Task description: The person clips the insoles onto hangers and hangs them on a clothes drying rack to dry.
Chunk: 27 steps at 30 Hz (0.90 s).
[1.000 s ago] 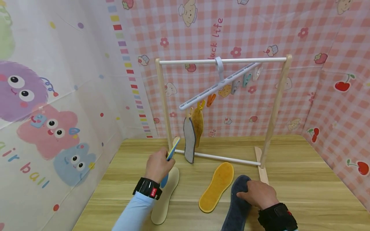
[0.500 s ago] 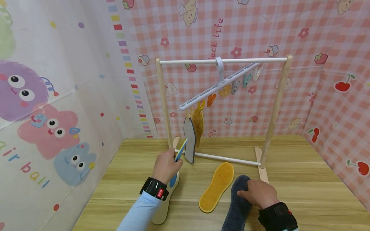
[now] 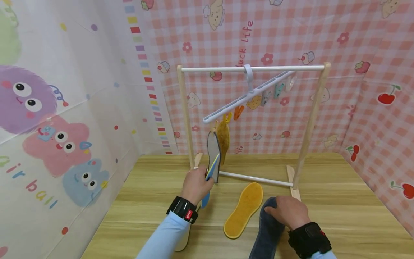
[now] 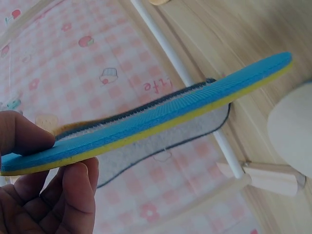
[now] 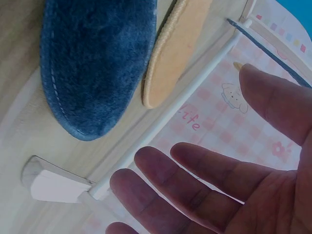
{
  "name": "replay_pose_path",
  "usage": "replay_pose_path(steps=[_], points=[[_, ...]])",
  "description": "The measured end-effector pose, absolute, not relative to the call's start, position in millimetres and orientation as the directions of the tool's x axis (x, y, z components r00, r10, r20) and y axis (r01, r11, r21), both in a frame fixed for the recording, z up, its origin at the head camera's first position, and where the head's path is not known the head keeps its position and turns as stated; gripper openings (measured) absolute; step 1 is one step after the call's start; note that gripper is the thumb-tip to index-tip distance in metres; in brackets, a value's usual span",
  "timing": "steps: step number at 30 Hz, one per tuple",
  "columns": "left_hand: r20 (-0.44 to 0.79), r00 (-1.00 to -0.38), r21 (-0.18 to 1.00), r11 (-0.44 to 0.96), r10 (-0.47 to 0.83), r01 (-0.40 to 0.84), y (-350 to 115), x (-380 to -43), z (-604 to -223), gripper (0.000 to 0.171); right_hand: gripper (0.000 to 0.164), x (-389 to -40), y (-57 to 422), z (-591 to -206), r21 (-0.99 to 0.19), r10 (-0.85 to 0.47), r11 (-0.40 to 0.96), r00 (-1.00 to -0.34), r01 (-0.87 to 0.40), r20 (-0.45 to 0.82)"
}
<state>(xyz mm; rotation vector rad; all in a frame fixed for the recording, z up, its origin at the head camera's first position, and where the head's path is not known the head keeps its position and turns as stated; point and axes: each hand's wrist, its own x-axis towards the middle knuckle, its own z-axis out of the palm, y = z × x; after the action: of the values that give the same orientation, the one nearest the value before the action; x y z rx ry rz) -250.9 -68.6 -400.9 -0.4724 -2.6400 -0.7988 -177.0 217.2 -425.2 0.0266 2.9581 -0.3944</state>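
Observation:
My left hand (image 3: 196, 185) pinches a blue insole with a yellow underside (image 4: 170, 112) between thumb and fingers, held on edge above the table. Behind it hangs a grey insole with a dark edge (image 3: 212, 145); whether they touch cannot be told. A cream insole (image 3: 183, 244) lies below my left forearm, mostly covered. My right hand (image 3: 289, 212) is over the dark blue insole (image 3: 267, 230) on the table. In the right wrist view its fingers are spread and loosely bent, apart from that insole. A yellow insole (image 3: 244, 212) lies flat between both hands.
A wooden rack (image 3: 311, 126) with white bars stands at the back. A tilted pale hanger (image 3: 231, 105) hooks on its top bar, with several pegs such as an orange peg (image 3: 238, 112). Beside the grey insole hangs a brownish-yellow insole (image 3: 224, 138). Printed cloth (image 3: 275, 32) surrounds the table.
My left hand has moved right with the blue insole, from over the cream insole to in front of the hanging grey one. My right hand stays nearly in place.

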Motion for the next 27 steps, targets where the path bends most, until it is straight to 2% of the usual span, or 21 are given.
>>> replay_pose_path(steps=[4,8,14,21,27], points=[[0.406,-0.886,0.477,0.775,0.223,0.414,-62,-251,-400,0.017,0.037,-179,214,-422,-0.257,-0.008,0.966,-0.995,0.018,-0.097],[0.404,-0.883,0.479,0.767,0.238,0.426,-56,-251,-400,0.019,0.034,-182,212,-419,-0.248,-0.019,0.969,-0.999,-0.01,-0.034],[0.388,-0.89,0.484,0.769,0.24,0.418,-46,-253,-400,0.017,0.035,-189,208,-413,-0.218,-0.032,0.975,-0.999,-0.038,0.032],[0.461,-0.854,0.45,0.766,0.242,0.46,-39,-255,-399,0.016,0.04,-199,204,-405,-0.193,-0.046,0.98,-0.998,-0.054,0.049],[0.465,-0.851,0.465,0.751,0.244,0.47,-33,-259,-397,0.018,0.036,-205,204,-399,-0.203,-0.083,0.973,-0.989,-0.107,0.125]])
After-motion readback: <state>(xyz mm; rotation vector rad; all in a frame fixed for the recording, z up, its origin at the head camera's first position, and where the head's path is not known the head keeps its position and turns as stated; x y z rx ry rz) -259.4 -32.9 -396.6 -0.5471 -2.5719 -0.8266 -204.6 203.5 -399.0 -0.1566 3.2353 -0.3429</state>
